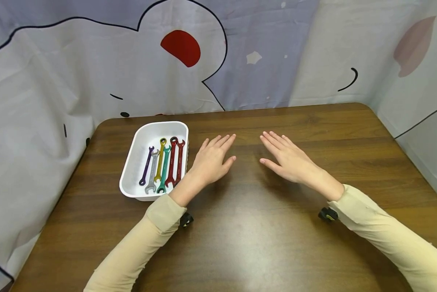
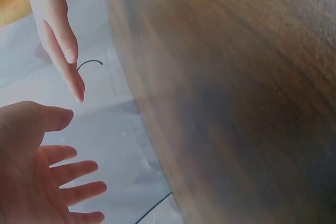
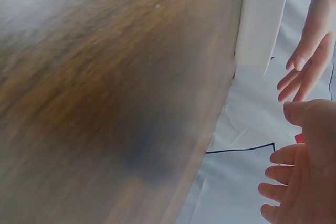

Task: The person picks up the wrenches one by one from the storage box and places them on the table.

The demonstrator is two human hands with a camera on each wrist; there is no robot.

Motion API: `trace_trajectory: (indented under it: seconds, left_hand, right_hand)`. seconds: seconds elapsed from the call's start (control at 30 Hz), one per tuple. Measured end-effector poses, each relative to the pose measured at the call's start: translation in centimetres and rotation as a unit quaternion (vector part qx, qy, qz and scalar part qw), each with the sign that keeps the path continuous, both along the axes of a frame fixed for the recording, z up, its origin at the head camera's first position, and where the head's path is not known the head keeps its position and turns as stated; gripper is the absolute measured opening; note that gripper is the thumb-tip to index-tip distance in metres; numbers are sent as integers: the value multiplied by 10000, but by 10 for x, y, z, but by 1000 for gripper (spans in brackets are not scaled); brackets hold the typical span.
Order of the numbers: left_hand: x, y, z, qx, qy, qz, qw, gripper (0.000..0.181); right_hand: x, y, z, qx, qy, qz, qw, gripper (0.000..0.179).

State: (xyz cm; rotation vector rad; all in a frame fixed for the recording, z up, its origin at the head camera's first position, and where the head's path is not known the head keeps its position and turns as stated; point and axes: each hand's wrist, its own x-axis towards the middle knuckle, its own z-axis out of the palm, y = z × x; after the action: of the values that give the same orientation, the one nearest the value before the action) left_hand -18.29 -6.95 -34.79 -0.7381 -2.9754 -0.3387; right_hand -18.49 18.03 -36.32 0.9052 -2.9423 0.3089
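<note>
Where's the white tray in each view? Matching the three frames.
Head: white tray left of centre, to the left of the left hand, wrenches inside.
Left wrist: not in it.
Right wrist: its side wall at the top, right of centre; contents don't show.
Shared landmark: the wooden table.

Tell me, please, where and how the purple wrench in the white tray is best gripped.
Probably mid-shaft, from above, with the nearer left hand: the purple wrench lies flat inside the raised walls of the white tray. A pinch across its slim shaft seems best, since bare tray floor lies on its left and the silver wrench sits close on its right.
</note>
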Motion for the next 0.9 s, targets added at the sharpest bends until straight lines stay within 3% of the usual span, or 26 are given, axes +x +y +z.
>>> trace_trajectory:
  seconds: [0.37, 0.9]
  left_hand:
    - [-1, -12, 7, 510, 112, 188, 9985, 60]
    - [0, -29, 16, 1090, -113, 822, 9906, 63]
  right_hand:
    - [-5, -19, 8, -358, -3, 15, 9994, 64]
    - [-12, -48, 17, -895, 78, -57, 9959, 52]
